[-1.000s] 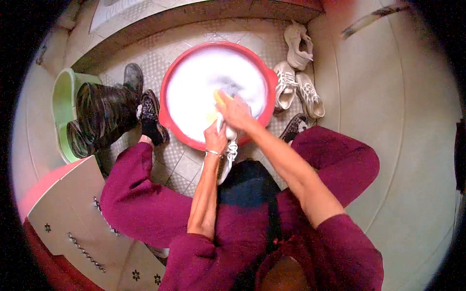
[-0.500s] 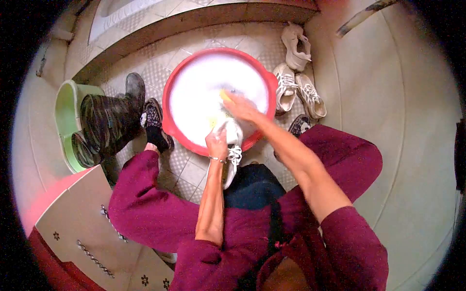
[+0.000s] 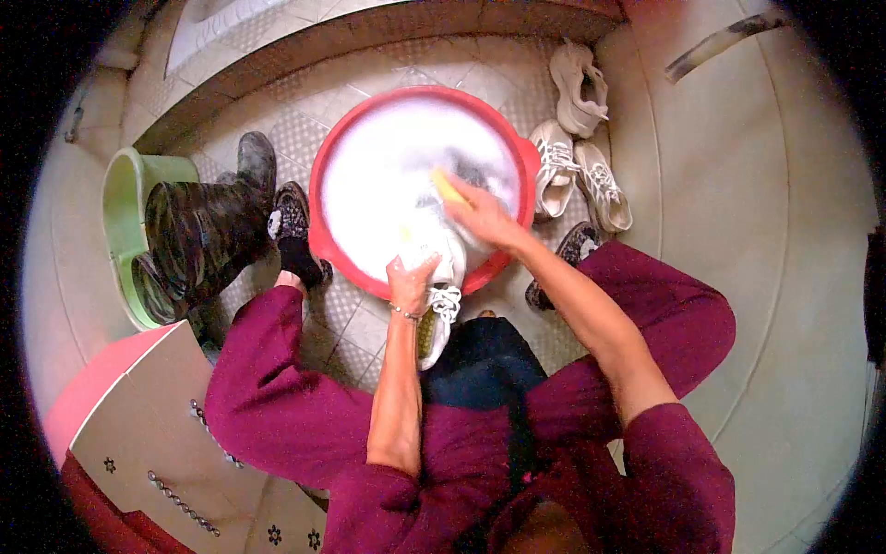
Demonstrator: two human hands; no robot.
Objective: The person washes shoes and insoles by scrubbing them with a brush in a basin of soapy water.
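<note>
My left hand [image 3: 412,283] is closed around a white lace-up sneaker [image 3: 447,314]. The shoe's toe lies over the near rim of a red basin [image 3: 325,235], while its heel points back toward my lap. White suds [image 3: 378,157] fill the basin, with a patch of darker water near its right side. Over the suds, my right hand [image 3: 484,217] grips a yellow scrubbing brush [image 3: 448,187], held just beyond the sneaker's toe and apart from it. Its underside is hidden.
White shoes [image 3: 579,88] stand right of the basin by the wall. On the left, dark boots [image 3: 208,222] lean by a green tub [image 3: 120,208]. A cabinet with drawers [image 3: 175,434] is at the lower left. A tiled ledge [image 3: 369,51] runs behind.
My right hand and the brush have moved slightly right and away from the sneaker. The suds have parted more near the brush. My left hand has shifted a little, still on the shoe.
</note>
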